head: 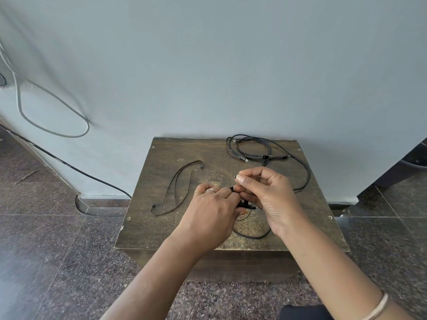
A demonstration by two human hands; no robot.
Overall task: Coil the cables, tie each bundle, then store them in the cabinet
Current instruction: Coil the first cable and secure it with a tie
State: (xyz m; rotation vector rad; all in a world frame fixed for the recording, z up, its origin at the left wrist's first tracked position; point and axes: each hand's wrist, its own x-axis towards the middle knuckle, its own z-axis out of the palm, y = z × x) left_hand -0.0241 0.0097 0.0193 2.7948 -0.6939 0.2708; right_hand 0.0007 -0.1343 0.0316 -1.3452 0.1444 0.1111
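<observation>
Both forearms reach in from below and meet over the middle of a small wooden table [147,229], its dark top worn, scuffed and square-cornered. The left hand [209,218] lies knuckles up, rings on two fingers, its fingers curled down around a small black bundle of cable [245,203] held just above the tabletop. The right hand [269,197] is turned palm inward, a pale bangle at the wrist, thumb and forefinger pinched together on a thin strand above the bundle, the other fingers loosely bent. A slack loop of the same thin black cable hangs below the hands onto the wood. At the far right corner lies a loose grey braided cable [254,147] in rough coils, with metal plugs. To the left, apart from the hands, rest thin brown cable ties [176,188], long and narrow.
</observation>
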